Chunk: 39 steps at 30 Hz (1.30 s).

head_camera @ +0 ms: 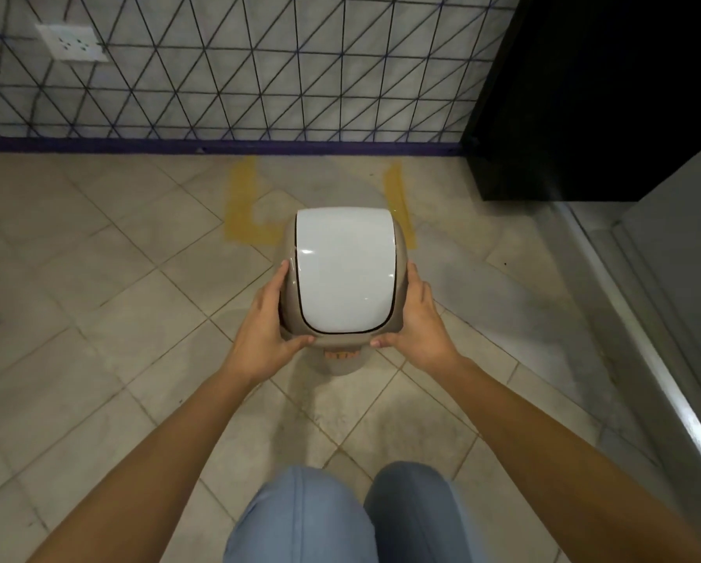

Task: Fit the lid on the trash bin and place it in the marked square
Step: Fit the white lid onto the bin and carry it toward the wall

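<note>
A small beige trash bin (342, 361) stands on the tiled floor in front of me, mostly hidden under its lid. The lid (345, 274) has a beige rim and a white swing flap and sits on top of the bin. My left hand (265, 319) grips the lid's left side, thumb on the near rim. My right hand (415, 319) grips the right side the same way. The marked square (243, 197) is yellow tape on the floor against the wall, just beyond the bin; the lid hides its near edge in part.
A wall with a dark triangle pattern (259, 67) and a purple skirting runs behind the square, with a white socket (72, 42) at upper left. A black cabinet (584, 95) stands at the right, beside a metal door sill (645, 339). My knees (340, 518) are at the bottom.
</note>
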{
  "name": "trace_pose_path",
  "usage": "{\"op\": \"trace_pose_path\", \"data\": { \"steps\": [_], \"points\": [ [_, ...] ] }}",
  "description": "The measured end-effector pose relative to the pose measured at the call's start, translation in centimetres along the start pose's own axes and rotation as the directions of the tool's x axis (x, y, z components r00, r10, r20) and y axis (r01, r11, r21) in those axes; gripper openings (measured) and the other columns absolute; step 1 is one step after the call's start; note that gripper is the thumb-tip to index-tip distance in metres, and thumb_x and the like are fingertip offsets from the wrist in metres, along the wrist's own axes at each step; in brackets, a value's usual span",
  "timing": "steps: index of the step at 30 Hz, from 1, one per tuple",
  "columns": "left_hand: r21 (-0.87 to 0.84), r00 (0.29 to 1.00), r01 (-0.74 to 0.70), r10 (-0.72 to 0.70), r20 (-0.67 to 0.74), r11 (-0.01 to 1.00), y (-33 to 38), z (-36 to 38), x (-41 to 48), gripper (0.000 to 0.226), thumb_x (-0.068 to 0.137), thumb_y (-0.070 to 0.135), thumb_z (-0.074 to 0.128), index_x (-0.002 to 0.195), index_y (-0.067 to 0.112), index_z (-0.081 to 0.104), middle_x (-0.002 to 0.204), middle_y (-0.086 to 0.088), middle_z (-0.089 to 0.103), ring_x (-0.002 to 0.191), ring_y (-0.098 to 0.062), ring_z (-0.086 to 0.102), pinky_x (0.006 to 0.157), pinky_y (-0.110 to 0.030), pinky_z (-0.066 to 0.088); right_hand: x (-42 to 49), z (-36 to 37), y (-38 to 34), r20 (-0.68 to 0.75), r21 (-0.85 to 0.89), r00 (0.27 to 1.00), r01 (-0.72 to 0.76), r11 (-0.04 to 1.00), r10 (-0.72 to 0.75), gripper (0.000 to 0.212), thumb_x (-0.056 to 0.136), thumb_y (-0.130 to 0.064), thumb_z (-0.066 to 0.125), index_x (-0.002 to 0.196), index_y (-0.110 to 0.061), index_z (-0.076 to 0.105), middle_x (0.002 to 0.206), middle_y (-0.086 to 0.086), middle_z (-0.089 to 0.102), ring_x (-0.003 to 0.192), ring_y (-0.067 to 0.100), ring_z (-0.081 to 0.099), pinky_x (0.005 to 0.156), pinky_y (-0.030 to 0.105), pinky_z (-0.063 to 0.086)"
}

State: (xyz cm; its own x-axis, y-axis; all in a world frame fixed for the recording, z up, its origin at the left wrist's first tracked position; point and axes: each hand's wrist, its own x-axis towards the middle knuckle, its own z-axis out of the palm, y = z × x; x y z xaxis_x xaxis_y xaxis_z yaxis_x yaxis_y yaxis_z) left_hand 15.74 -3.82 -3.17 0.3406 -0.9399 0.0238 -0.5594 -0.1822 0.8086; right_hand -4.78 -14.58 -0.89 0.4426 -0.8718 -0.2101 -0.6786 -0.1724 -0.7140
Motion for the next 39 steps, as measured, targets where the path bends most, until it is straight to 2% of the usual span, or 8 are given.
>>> {"op": "trace_pose_path", "data": {
  "steps": [16,19,22,26,28,31,36,39],
  "points": [
    [-0.052,1.0,0.001,-0.002,-0.024,0.999,-2.0,-1.9,7.3,0.113,0.067,0.024,0.083,0.149,0.032,0.006,0.151,0.005,0.026,0.138,-0.015,0.028,0.107,-0.031,0.031,7.8,0.8,-2.6,-0.04,0.038,0.999,-0.021,0.999,0.023,0.134,0.053,-0.011,0.089,0.149,-0.022,-0.004,0.146,0.006,0.025,0.138,0.022,0.026,0.111,0.038,0.028],
    [-0.176,0.998,0.057,-0.056,0.014,0.983,-2.4,-1.8,9.1,0.115,0.064,0.026,0.084,0.149,0.028,0.006,0.148,0.013,0.026,0.137,-0.013,0.029,0.109,-0.032,0.032,9.8,0.2,-2.5,-0.045,0.065,0.999,-0.017,0.998,0.02,0.127,0.052,-0.013,0.09,0.149,-0.018,0.007,0.148,0.006,0.026,0.139,0.022,0.026,0.114,0.042,0.027],
    [-0.313,0.988,0.152,-0.143,0.05,0.937,-2.5,-2.2,9.3,0.116,0.063,0.022,0.084,0.149,0.024,0.005,0.134,0.024,0.031,0.131,-0.016,0.039,0.102,-0.03,0.041,10.1,0.0,-2.7,-0.038,0.087,0.999,-0.03,0.996,0.033,0.12,0.054,-0.015,0.089,0.148,-0.016,0.014,0.148,0.006,0.027,0.138,0.022,0.029,0.114,0.041,0.029],
    [-0.338,0.958,0.287,-0.27,0.098,0.896,-3.3,-2.5,10.0,0.107,0.065,0.024,0.083,0.148,0.022,0.015,0.134,0.002,0.05,0.115,-0.019,0.054,0.091,-0.029,0.049,10.7,0.0,-2.6,-0.019,0.207,0.995,-0.09,0.974,0.096,0.113,0.055,-0.016,0.089,0.145,-0.011,0.021,0.145,0.008,0.035,0.135,0.024,0.034,0.111,0.039,0.033],
    [-0.344,0.946,0.319,-0.318,0.06,0.883,-4.5,-1.8,14.0,0.1,0.066,0.024,0.083,0.146,0.021,0.024,0.13,0.0,0.054,0.107,-0.015,0.057,0.08,-0.021,0.05,15.3,0.0,-2.0,0.016,0.259,0.992,-0.126,0.958,0.127,0.102,0.054,-0.012,0.089,0.139,-0.011,0.033,0.137,0.003,0.045,0.13,0.02,0.041,0.102,0.028,0.037],
    [-0.398,0.946,0.315,-0.317,0.064,0.862,-4.4,-1.8,15.0,0.095,0.067,0.025,0.083,0.145,0.021,0.029,0.128,0.0,0.056,0.108,-0.016,0.058,0.088,-0.03,0.051,16.1,-0.3,-2.3,0.038,0.35,0.988,-0.153,0.924,0.15,0.1,0.055,-0.008,0.088,0.138,-0.011,0.034,0.134,0.001,0.05,0.119,0.011,0.044,0.093,0.023,0.037],
    [-0.432,0.942,0.317,-0.331,0.044,0.844,-4.5,-1.5,15.9,0.089,0.067,0.025,0.082,0.143,0.02,0.035,0.125,0.001,0.06,0.107,-0.014,0.059,0.082,-0.024,0.05,17.2,-0.1,-2.2,0.059,0.421,0.98,-0.197,0.885,0.19,0.102,0.058,-0.007,0.087,0.142,-0.011,0.03,0.14,0.003,0.047,0.128,0.02,0.044,0.102,0.03,0.039],
    [-0.488,0.938,0.315,-0.344,0.032,0.814,-4.7,-1.2,16.5,0.08,0.072,0.021,0.079,0.141,0.016,0.039,0.126,-0.004,0.06,0.111,-0.017,0.059,0.088,-0.029,0.051,18.2,-0.1,-2.2,0.085,0.47,0.971,-0.236,0.85,0.223,0.102,0.059,-0.007,0.086,0.143,-0.011,0.029,0.141,0.005,0.048,0.129,0.022,0.045,0.109,0.039,0.038]
  ]
}}
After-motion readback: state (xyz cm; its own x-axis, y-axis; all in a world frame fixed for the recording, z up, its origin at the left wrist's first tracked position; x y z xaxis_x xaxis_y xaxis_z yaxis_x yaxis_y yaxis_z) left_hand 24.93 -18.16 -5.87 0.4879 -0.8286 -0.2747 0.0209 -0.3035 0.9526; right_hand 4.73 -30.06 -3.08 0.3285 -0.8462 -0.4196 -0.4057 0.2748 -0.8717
